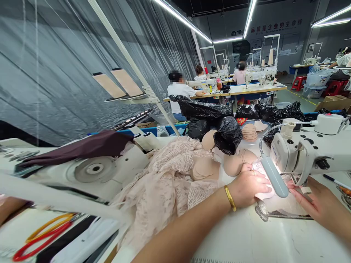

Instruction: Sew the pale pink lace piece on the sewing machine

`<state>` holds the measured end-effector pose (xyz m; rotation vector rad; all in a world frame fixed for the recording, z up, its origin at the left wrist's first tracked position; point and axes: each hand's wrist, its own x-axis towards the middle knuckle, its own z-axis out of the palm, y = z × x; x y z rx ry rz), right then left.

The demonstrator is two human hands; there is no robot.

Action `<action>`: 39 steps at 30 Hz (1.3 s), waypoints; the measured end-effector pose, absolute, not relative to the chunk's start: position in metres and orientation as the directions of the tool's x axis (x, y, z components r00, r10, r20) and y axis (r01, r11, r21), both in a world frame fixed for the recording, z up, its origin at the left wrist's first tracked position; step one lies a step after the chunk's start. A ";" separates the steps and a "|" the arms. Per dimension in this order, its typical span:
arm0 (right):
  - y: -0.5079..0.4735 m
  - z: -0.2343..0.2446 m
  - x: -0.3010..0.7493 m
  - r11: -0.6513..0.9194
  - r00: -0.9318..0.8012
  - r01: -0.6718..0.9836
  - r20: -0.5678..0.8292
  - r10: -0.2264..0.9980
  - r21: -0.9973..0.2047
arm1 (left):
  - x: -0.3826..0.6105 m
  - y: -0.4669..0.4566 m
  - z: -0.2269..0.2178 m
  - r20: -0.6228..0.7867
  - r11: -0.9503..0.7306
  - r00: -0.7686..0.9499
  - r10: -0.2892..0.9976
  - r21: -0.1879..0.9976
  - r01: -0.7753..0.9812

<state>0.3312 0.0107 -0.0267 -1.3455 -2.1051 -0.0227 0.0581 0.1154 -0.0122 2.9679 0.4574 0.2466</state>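
Note:
A white sewing machine (290, 146) stands at the right, its lamp (275, 177) lighting the needle area. My left hand (253, 186), with a gold bracelet (229, 198) at the wrist, grips a pale pink lace piece (261, 170) left of the presser foot. Close to the needle on the other side is my right hand (315, 201); its fingertips pinch the edge of that piece, partly hidden by the lamp and machine. Beige moulded cups (236, 164) and a heap of pale lace fabric (170, 175) lie left of my left hand.
Black plastic bags (203, 109) and stacked beige cups (249, 132) sit along the table's back. A neighbouring machine with dark cloth (82, 146) and red-handled scissors (41, 241) are at left. Beyond, several people work at sewing tables (252, 89). A pen (333, 179) lies right.

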 end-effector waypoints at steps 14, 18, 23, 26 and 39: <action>0.009 -0.043 0.339 0.459 -0.324 0.843 0.418 0.849 -0.279 | 0.059 0.099 -0.016 0.214 -0.950 0.931 0.297 -0.038 0.311; 0.006 -0.047 0.338 0.491 -0.382 0.834 0.378 0.843 -0.252 | 0.059 0.094 -0.014 0.233 -0.950 0.937 0.262 -0.111 0.293; 0.004 -0.045 0.338 0.535 -0.462 0.788 0.281 0.841 -0.305 | 0.059 0.082 -0.012 0.288 -0.951 0.927 0.242 -0.118 0.285; 0.003 -0.037 0.332 0.571 -0.544 0.738 0.183 0.819 -0.360 | 0.057 0.072 -0.013 0.320 -0.965 0.923 0.215 -0.077 0.252; 0.008 -0.052 0.327 0.477 -0.430 0.813 0.209 0.878 -0.333 | 0.067 0.078 -0.020 0.298 -0.950 0.914 0.274 -0.066 0.306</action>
